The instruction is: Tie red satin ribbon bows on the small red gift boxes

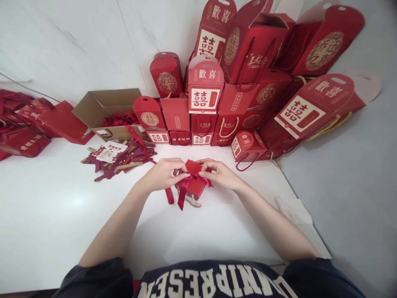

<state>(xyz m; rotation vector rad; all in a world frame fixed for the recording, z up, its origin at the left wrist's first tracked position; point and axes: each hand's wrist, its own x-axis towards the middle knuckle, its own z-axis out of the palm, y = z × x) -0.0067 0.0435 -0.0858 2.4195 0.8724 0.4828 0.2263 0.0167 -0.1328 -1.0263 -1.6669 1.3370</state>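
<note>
A small red gift box [196, 188] with a cord handle sits on the white table in front of me. Across its top lies a dark pink-red ribbon [182, 193], tied in a bow, with one tail hanging down the near side. My left hand [169, 173] pinches the ribbon at the bow's left, thumb and fingers together. At the right of the bow, my right hand [221, 173] grips the other part of the ribbon in the same way. Both hands rest close to the box top. Another red ribbon strip [169, 196] lies beside the box.
Stacked red gift boxes [204, 97] stand along the back and right. An open cardboard box [108, 101] holds red ribbons. Before it lies a pile of dark red cut-out pieces [119, 163] with a white card [111, 151]. More red bags [27, 140] are at far left.
</note>
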